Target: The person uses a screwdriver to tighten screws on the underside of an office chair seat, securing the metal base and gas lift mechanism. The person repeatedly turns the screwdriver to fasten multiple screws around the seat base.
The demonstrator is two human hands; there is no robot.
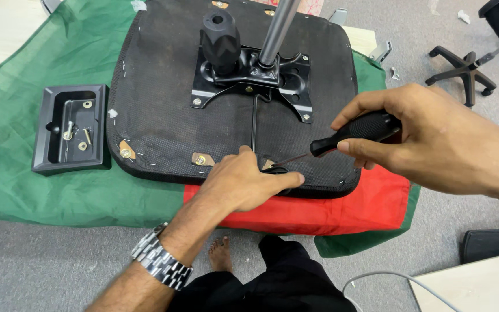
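Note:
An upturned black chair seat (pixel 163 86) lies on a green and red cloth (pixel 70 185). A black metal mechanism plate (pixel 287 81) with a knob (pixel 220 40) and a grey gas cylinder (pixel 278 26) is bolted to its underside. My left hand (pixel 244 182), with a metal watch on the wrist, presses flat on the seat's near edge over a small black part. My right hand (pixel 434 138) grips a black-handled screwdriver (pixel 356 130), its thin shaft pointing left and down toward my left fingers.
A black plastic tray (pixel 50 156) with several screws and washers sits left of the seat. A black star-shaped chair base (pixel 463 66) stands at the right on grey carpet. My bare foot (pixel 222 254) shows below. A light table corner (pixel 475 286) and a cable are at bottom right.

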